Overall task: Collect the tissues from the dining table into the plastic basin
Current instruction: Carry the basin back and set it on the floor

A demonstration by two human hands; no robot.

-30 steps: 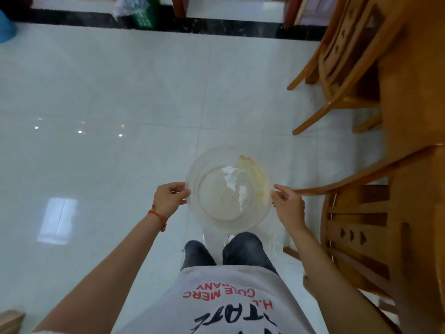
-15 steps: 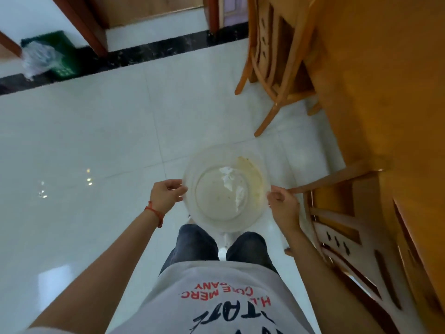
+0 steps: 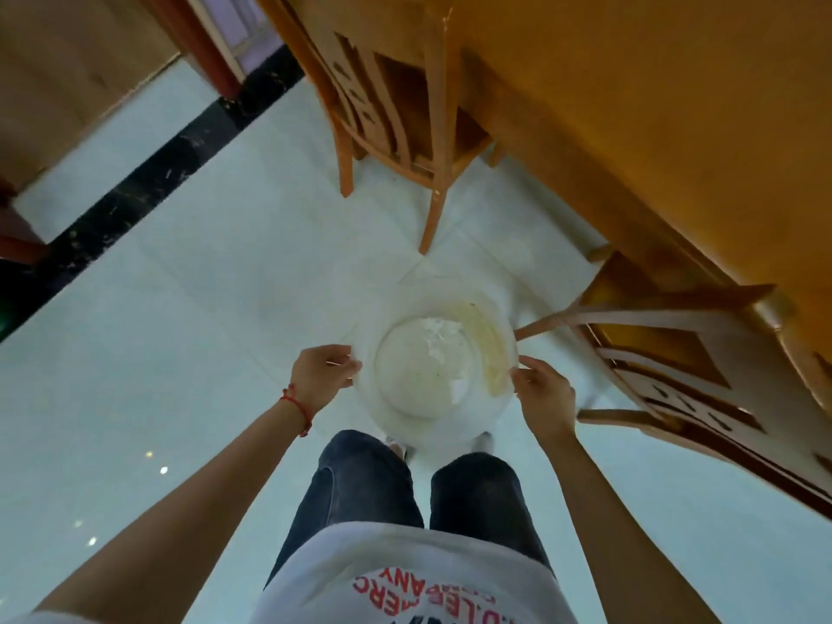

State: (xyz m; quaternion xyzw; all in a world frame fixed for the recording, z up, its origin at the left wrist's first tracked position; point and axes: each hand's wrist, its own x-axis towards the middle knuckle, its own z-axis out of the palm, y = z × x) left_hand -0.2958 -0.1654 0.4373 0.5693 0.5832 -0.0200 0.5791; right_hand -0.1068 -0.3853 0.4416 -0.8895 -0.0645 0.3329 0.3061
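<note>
I hold a round, clear plastic basin (image 3: 407,427) in front of my waist, above the white floor. My left hand (image 3: 322,373) grips its left rim and my right hand (image 3: 542,396) grips its right rim. Inside the basin lie white crumpled tissues (image 3: 443,337), and a yellowish stain runs along its right wall. The wooden dining table (image 3: 653,128) fills the upper right; no tissues show on the part of its top that I see.
Two wooden chairs stand at the table: one (image 3: 387,105) ahead of me, one (image 3: 684,376) close to my right hand. A black floor strip (image 3: 148,173) and wooden door frames lie at the upper left. White tiled floor (image 3: 157,353) spreads to the left.
The view has swung to the right, so the table and chairs now fill more of the frame. Both hands keep their hold on the basin rim.
</note>
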